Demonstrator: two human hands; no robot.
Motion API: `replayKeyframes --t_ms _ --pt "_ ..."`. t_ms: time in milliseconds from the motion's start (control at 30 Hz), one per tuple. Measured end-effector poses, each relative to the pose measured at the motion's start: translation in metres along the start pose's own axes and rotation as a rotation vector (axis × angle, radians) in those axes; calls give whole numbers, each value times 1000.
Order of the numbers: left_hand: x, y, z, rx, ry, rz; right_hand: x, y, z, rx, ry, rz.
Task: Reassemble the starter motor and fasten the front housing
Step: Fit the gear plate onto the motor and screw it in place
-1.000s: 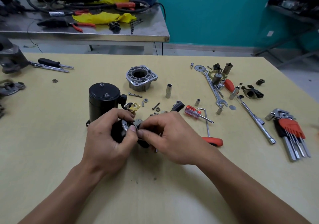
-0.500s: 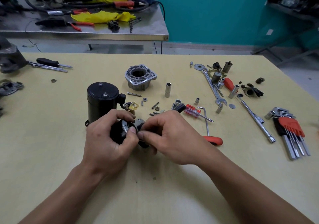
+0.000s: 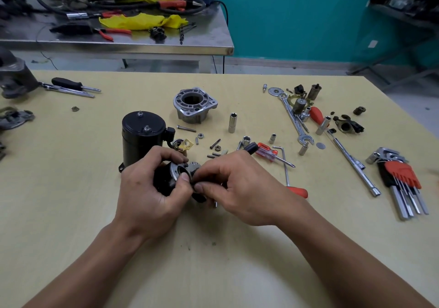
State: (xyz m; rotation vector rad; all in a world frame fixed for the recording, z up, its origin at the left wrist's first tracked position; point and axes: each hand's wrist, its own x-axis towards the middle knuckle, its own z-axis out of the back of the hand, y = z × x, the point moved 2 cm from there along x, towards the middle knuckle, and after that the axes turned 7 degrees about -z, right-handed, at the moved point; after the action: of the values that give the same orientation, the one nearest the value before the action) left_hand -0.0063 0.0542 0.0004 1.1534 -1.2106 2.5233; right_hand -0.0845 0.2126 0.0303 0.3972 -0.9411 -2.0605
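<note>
A black cylindrical motor body (image 3: pixel 142 136) stands upright on the yellow table (image 3: pixel 71 200), with a wire and brass terminal (image 3: pixel 184 144) at its right. In front of it my left hand (image 3: pixel 147 189) grips a black round motor part (image 3: pixel 166 179) with a silver ring face. My right hand (image 3: pixel 240 189) pinches a small dark piece (image 3: pixel 196 185) against that part's face. The silver front housing (image 3: pixel 193 105) sits apart, farther back at the middle of the table. Loose bolts and nuts (image 3: pixel 213 147) lie between it and my hands.
To the right lie a socket (image 3: pixel 232 123), a red-handled screwdriver (image 3: pixel 270 154), a combination wrench (image 3: pixel 294 120), an extension bar (image 3: pixel 351 162) and a hex key set (image 3: pixel 401 181). A black-handled screwdriver (image 3: pixel 71 85) lies far left. A steel bench (image 3: pixel 118 39) with tools stands behind.
Both hands stay on the black part with only slight finger shifts. The view has drifted a little.
</note>
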Motion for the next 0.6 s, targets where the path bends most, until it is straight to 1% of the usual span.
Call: replayKeyframes --t_ms 300,600 --pt "0 -3 -1 15 -13 -16 -4 3 -1 18 -20 -84" --pt "0 -5 -1 17 -17 -12 -5 12 -4 -160 4 -123"
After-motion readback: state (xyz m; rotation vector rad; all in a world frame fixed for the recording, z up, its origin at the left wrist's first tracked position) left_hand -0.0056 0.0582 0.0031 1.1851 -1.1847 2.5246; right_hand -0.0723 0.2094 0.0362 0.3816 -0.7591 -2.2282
